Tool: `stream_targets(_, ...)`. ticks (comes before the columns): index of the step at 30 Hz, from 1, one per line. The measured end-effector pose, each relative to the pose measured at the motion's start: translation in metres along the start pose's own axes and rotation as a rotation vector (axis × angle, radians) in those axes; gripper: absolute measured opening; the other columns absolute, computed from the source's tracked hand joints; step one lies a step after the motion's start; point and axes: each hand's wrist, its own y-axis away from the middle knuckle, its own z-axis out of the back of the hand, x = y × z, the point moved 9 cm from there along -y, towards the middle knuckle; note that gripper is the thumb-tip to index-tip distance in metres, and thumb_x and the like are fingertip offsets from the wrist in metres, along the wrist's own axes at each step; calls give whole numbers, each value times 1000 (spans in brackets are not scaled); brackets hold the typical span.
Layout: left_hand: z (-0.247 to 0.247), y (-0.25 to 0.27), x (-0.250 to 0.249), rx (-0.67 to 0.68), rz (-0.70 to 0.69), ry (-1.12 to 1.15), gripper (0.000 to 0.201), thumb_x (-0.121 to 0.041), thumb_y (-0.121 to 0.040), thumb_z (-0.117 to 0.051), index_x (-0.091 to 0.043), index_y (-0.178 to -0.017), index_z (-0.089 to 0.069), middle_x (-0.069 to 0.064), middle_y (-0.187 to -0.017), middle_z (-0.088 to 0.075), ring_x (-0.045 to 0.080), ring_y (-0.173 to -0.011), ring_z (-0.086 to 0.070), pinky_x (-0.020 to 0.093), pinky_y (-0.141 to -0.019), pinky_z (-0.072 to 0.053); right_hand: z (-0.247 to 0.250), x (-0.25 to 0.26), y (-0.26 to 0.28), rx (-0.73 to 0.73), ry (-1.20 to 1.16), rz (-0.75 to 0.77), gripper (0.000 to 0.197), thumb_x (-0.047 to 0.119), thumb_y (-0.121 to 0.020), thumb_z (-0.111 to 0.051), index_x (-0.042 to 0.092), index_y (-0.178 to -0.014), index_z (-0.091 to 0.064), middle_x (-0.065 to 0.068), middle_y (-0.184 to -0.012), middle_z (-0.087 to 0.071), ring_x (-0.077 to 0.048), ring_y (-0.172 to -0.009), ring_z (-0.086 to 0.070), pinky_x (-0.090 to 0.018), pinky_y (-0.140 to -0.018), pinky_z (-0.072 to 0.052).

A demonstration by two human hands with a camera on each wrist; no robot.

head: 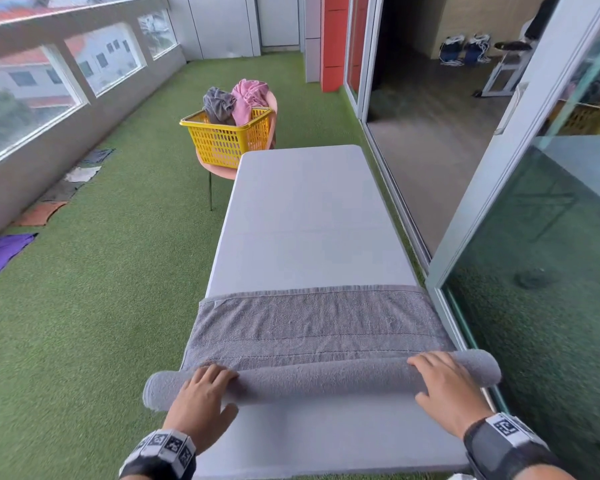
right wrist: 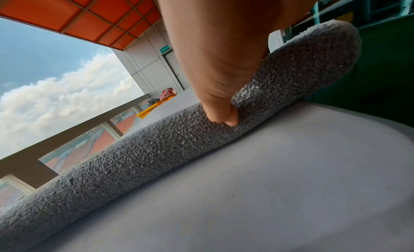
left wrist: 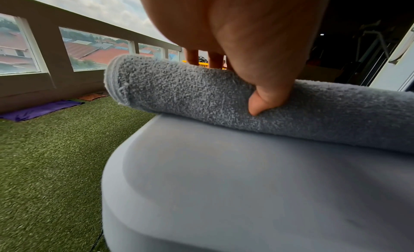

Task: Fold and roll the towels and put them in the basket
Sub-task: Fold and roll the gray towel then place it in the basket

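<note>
Looked like a high covered balcony of a residential building: artificial grass underfoot, a low wall with glazed openings onto tiled rooftops. Opened through a sliding glass door into what was probably a dim room.

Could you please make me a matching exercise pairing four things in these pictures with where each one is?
Things:
1. grey towel
2. yellow basket
3. pink towel
4. purple cloth

Places:
A. in the basket, heaped
B. on the grass by the balcony wall
C. on the table, partly rolled
D. on the pink chair beyond the table

Pairs: 1-C, 2-D, 3-A, 4-B

The left hand and right hand rest on the rolled part of the grey towel, near its ends.
</note>
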Motion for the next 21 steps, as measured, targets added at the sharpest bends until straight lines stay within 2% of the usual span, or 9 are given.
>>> stream_targets(2, -7, -1, 5, 74, 19, -64, 56, -50, -59, -66, -37, -113, -63, -19, -109, -61, 14, -106, -58, 35, -89, -52, -2, -3, -1, 18, 59, -15, 56, 25, -84, -59, 33, -139, -51, 17, -141, -50, -13, -137, -38, -37, -113, -30)
stream_targets(5, -7, -2, 8, 90, 41, -101, 43, -54, -57, -62, -39, -97, -65, -23, -90, -62, 13, -93, -61, 35, -81, -52, -2, -7, -4, 14, 81, -26, 48, 27, -79, -62, 34, -126, -63, 19, -129, -60, -13, -125, -47, -38, -103, -36)
stream_targets(8, -9, 2, 7, 123, 54, -119, 23, -53, -64, -52, -32, -74, -57, -21, -77, -58, 11, -87, -56, 32, -76, -45, 4, -5, -8, -5, 93, -7, 30, 32, -79, -59, 33, -108, -69, 20, -110, -67, -13, -111, -48, -35, -93, -36)
stream_targets(10, -13, 3, 7, 178, 82, -109, 26, -50, -72, -40, -28, -72, -53, -19, -79, -57, 9, -92, -51, 31, -80, -36, 7, -2, -8, -1, 95, 7, 20, 34, -82, -55, 30, -96, -69, 18, -100, -67, -12, -107, -47, -32, -90, -34)
stream_targets(13, -12, 0, 7, 171, 75, -109, 31, -47, -79, -31, -25, -71, -51, -17, -82, -52, 8, -95, -46, 32, -79, -29, 4, 1, -6, 39, 99, 15, 16, 34, -84, -51, 25, -77, -62, 15, -86, -63, -11, -97, -44, -31, -88, -35)
stream_targets(15, -8, -3, 9, 146, 86, -142, 29, -46, -82, -35, -26, -67, -51, -16, -83, -47, 9, -92, -45, 33, -76, -29, -1, 0, -5, 65, 79, 13, 21, 34, -86, -50, 23, -68, -56, 12, -81, -61, -10, -93, -44, -30, -90, -38)
stream_targets(17, 0, -7, 10, 74, 89, -180, 29, -47, -80, -42, -28, -64, -57, -16, -79, -40, 9, -83, -44, 32, -70, -31, -2, -3, -5, 45, 29, -5, 26, 34, -88, -50, 22, -66, -56, 11, -82, -55, -9, -89, -47, -28, -87, -44)
stream_targets(20, 9, -11, 13, 0, 119, -108, 17, -40, -84, -55, -30, -73, -63, -13, -79, -44, 10, -73, -51, 28, -61, -40, 3, -6, -2, -6, -58, -68, 24, 30, -96, -48, 26, -74, -58, 10, -87, -46, -8, -76, -55, -26, -65, -43)
stream_targets(21, 12, -13, 13, -23, 131, -45, 11, -35, -87, -62, -29, -77, -63, -11, -80, -46, 11, -67, -53, 27, -57, -43, 4, -7, -2, -18, -77, -88, 23, 27, -98, -45, 28, -78, -58, 10, -89, -46, -8, -74, -57, -27, -62, -42)
